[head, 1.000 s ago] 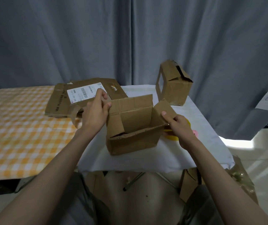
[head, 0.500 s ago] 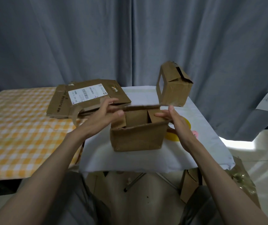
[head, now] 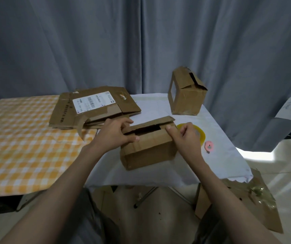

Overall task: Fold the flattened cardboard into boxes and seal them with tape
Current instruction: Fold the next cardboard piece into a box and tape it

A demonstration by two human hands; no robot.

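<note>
A small brown cardboard box (head: 148, 152) stands on the white-covered table (head: 158, 175) in front of me. My left hand (head: 114, 134) presses the near top flap down at the box's left end. My right hand (head: 185, 136) pinches the flap at the right end. The far flap (head: 151, 122) still stands slightly raised, leaving a dark gap. A yellow tape roll (head: 200, 133) lies just behind my right hand, partly hidden by it.
Flattened cardboard (head: 95, 104) with a white shipping label is stacked at the back left, over an orange checked cloth (head: 18, 141). A folded box (head: 187, 95) stands at the back right. A small pink object (head: 209, 147) lies by the tape. Cardboard scraps (head: 246, 205) sit on the floor.
The box's top flaps, wide open a second ago, have been folded inward and down. Both hands moved from the side flaps onto the top of the box.
</note>
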